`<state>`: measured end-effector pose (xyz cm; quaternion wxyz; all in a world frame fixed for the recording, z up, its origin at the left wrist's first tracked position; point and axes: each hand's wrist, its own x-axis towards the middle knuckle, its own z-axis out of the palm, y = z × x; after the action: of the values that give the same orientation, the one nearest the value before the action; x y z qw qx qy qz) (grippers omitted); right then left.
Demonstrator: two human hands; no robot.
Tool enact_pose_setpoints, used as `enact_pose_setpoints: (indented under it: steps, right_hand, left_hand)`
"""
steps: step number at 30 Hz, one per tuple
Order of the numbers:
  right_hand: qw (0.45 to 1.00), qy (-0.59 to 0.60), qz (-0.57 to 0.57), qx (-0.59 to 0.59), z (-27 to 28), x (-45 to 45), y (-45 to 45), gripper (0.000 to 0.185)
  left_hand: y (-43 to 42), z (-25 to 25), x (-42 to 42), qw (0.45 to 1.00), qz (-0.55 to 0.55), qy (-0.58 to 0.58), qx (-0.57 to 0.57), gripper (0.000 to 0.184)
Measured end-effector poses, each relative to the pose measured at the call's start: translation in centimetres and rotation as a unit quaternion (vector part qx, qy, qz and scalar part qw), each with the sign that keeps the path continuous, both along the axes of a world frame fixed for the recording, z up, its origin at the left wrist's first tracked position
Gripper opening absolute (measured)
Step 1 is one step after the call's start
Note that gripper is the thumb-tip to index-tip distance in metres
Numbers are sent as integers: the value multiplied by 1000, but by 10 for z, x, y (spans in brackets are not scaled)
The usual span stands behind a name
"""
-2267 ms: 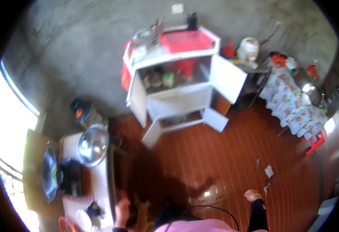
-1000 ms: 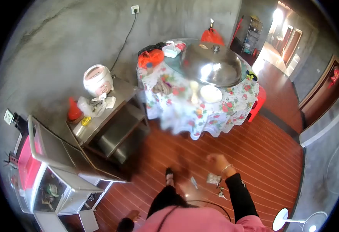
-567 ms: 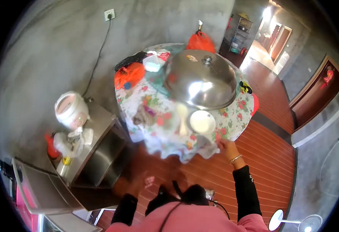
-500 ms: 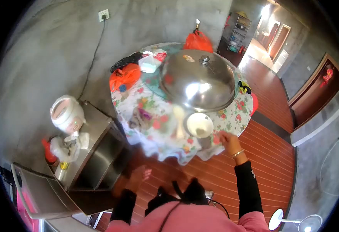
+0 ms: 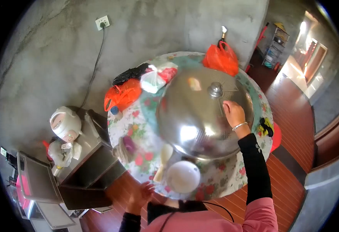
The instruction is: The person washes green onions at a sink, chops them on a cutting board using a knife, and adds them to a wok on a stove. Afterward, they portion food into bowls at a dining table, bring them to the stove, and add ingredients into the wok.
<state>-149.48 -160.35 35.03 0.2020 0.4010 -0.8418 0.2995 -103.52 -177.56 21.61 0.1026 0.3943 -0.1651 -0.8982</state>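
The steel domed cover (image 5: 204, 123) sits in place on the round, flower-clothed counter (image 5: 223, 179), not lifted; anything beneath it is hidden. The right hand (image 5: 235, 115) is over the cover, near its knob (image 5: 215, 89), with the fingers drawn in and narrow; whether it touches the steel, how tightly it is closed, or whether it holds anything cannot be told. The left hand (image 5: 141, 194), slightly blurred, is low beside the near edge, loosely open, with nothing visible in it. A white bowl (image 5: 183, 176) and a pale scoop (image 5: 166, 152) lie side by side in front of the cover, neither in hand. At the rear left are an orange bag (image 5: 125, 92), a black bag (image 5: 130, 75) and a white bag (image 5: 152, 81), with a blue-capped container (image 5: 116, 112) nearby. A red-orange bag (image 5: 221, 59) stands behind the cover, a bottle neck (image 5: 223, 38) rising at its back. In the room, a white appliance (image 5: 66, 123) rests on a metal stand (image 5: 80, 150); a dark cord (image 5: 94, 67) descends from the wall socket (image 5: 102, 22). The floor (image 5: 283, 104) is reddish-brown, and a storage rack (image 5: 276, 46) stands in the background.
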Motion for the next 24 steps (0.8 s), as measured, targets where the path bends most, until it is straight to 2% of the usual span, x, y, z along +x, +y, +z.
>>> enact_pose_setpoints:
  steps: [1, 2, 3, 5, 6, 8, 9, 13, 14, 16, 17, 18, 19, 20, 21, 22, 23, 24]
  right_hand:
    - [999, -1, -29, 32, 0, -18, -11, 26]
    - [996, 0, -57, 68, 2, -33, -22, 34]
    - [996, -3, -47, 73, 4, -45, -33, 34]
    - [983, -12, -93, 156, 10, -63, -55, 54]
    - [983, -12, -83, 162, 11, -71, -62, 54]
    - [966, -30, -112, 229, 15, -83, -76, 66]
    - [958, -22, -127, 257, 17, -86, -81, 65]
    - [946, 0, -93, 310, 22, -104, -92, 53]
    - [951, -8, -97, 294, 37, -103, -89, 54]
    - [964, 17, -93, 250, 55, -129, -72, 59]
    - [973, -13, -88, 215, 91, -108, -66, 61]
    - [969, -12, -118, 215, 102, -135, -53, 64]
    - [979, -10, -126, 157, 111, -164, -37, 67]
    - [986, -26, -103, 127, 125, -188, -19, 69]
    - [987, -29, -96, 128, 142, -207, 1, 65]
    - [977, -158, -93, 108, 161, -215, 18, 60]
    - [983, -103, -114, 100, 181, -211, 32, 58]
    - [997, -6, -75, 35, 183, -224, 52, 58]
  left_hand:
    - [9, 11, -11, 997, -18, -61, -41, 27]
    - [13, 10, -17, 997, -8, -66, -37, 27]
    - [16, 4, -18, 998, 19, -51, -38, 26]
    - [27, 13, -27, 994, 68, -58, -62, 27]
    - [30, 19, -33, 993, 78, -61, -57, 27]
    - [32, 22, -36, 990, 106, -78, -59, 27]
    - [31, -3, -30, 991, 123, -30, -50, 29]
    - [30, 33, -58, 984, 103, -115, -85, 31]
    - [26, 39, -64, 984, 117, -115, -74, 31]
    - [19, 44, -71, 985, 82, -66, -134, 28]
    - [13, 39, -74, 986, 77, -35, -143, 27]
    - [7, 33, -80, 985, 70, -4, -155, 26]
    - [0, 34, -87, 985, 51, 20, -166, 25]
    - [-5, 33, -97, 983, 30, 46, -178, 25]
    - [-9, 22, -107, 957, -6, 59, -283, 25]
    - [-12, 13, -116, 919, -41, 71, -385, 26]
    - [-13, 21, -128, 910, -61, 117, -392, 27]
    - [-13, 29, -142, 898, -81, 164, -400, 27]
